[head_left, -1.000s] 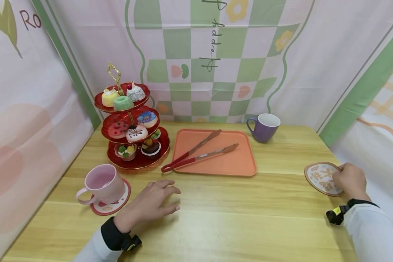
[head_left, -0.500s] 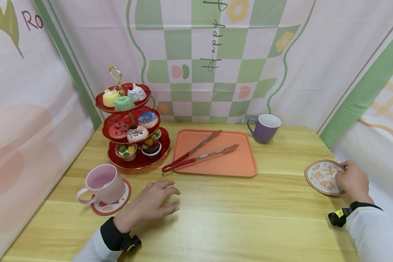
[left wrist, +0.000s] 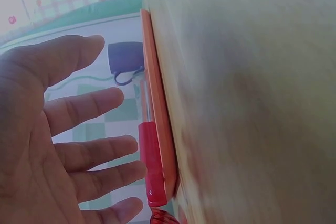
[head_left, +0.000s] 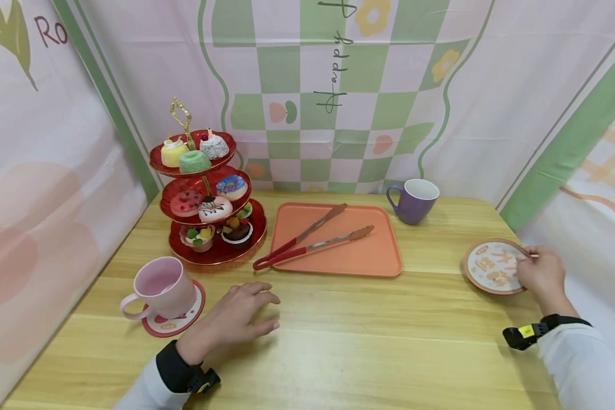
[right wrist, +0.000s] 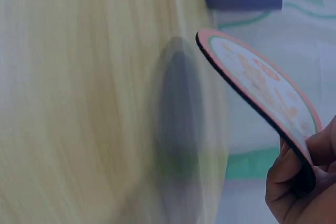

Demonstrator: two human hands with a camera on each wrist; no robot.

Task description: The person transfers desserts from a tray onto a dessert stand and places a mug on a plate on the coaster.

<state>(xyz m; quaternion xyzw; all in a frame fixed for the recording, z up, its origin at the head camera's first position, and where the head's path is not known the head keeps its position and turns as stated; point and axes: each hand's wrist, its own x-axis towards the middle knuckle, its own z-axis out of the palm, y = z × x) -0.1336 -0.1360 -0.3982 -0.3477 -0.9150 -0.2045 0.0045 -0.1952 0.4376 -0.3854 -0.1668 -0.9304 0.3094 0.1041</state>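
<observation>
At the right side of the table, my right hand pinches a round coaster by its right edge. In the right wrist view the coaster is tilted and held off the tabletop, its shadow on the wood. It has a printed pale face, a pinkish rim and a dark underside. My left hand holds nothing; its fingers are spread just over the table, as the left wrist view also shows. Left of that hand, a pink mug stands on another coaster with a red rim.
Red-handled tongs lie across an orange tray at the middle. A purple mug stands at the back right. A three-tier red stand with cakes and donuts is at the back left. Printed cloth hangs behind the table.
My right hand first shifts slightly right, then moves left and away from me with the coaster, lifting it. The left hand stays nearly still.
</observation>
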